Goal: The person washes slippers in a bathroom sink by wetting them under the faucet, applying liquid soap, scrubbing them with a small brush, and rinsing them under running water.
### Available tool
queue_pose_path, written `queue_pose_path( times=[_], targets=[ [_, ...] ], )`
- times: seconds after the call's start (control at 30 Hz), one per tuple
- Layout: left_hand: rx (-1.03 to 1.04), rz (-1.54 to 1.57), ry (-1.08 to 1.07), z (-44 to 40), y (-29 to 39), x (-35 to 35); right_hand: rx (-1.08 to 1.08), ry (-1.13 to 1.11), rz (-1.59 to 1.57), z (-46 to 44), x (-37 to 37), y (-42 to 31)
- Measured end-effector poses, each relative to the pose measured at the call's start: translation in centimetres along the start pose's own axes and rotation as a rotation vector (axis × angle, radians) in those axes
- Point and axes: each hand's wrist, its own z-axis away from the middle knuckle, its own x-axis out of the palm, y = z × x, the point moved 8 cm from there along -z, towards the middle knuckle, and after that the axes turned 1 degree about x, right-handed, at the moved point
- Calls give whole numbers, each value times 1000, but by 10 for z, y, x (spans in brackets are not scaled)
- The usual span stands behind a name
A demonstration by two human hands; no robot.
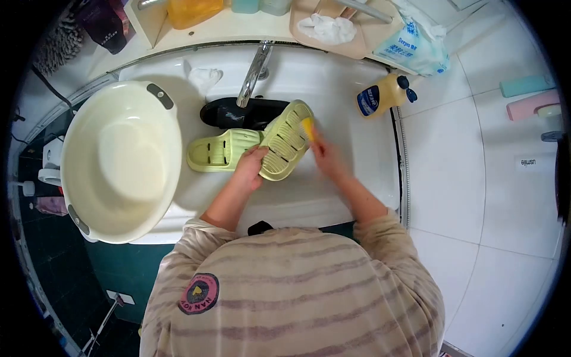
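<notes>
One pale-green slipper [286, 143] in left hand [251, 165] — ridged, dark-slotted, tilted.

Pale-green slipper [286, 141] tilted, slotted underside up; matching slipper [219, 150] strap-up in sink [366, 157]; yellow tool [307, 128] at first's edge.

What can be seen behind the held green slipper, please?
Parts of black footwear and another green slipper show past the held slipper; whatever lies directly behind it is covered.

Two green slippers [286, 143], one yellow tool [307, 127], one basin [134, 154], one faucet [254, 74], one sink [366, 149].
</notes>
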Motion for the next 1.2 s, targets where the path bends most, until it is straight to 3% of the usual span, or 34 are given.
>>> queue_pose_path(
  times=[0.13,0.2,0.23,0.27,0.33,0.47,0.53,0.57,0.63,0.73,0.87,0.97,1.03,1.1,1.17,1.2],
  targets=[
    [6,-19,67,0,4,-5,97,-160,330,30,9,-38],
    [1,-48,85,4,7,-2,-397,-281,171,69,43,-97],
    [-1,-88,103,8,8,-4,-170,-386,166,59,37,-85],
    [-2,-93,105,10,7,-5,-169,-384,161,39,27,-61],
    [-5,-53,43,7,7,5,114,-27,216,-12,-19,-10],
    [18,-50,75,5,9,0,32,-99,240,19,13,-49],
    [10,-75,89,3,6,-6,-498,-139,43,60,45,-104],
    [5,-113,98,2,7,-10,-495,-134,41,53,40,-94],
    [32,-175,96,1,6,-9,-56,-97,208,16,15,-35],
    [97,-246,5,-3,7,-2,88,-89,351,11,-15,-45],
    [237,-468,25,12,25,4,44,-8,248,32,-27,-24],
    [483,-878,61,28,41,16,153,-131,291,42,-41,-6],
    [536,-954,81,24,42,11,366,-176,368,40,-62,18],
    [589,-1027,114,28,48,14,60,474,155,19,-125,38],
    [526,-980,127,38,50,20,92,667,53,5,-180,7],
    [530,-986,133,39,50,20,81,746,26,-13,-197,28]
  ],
)
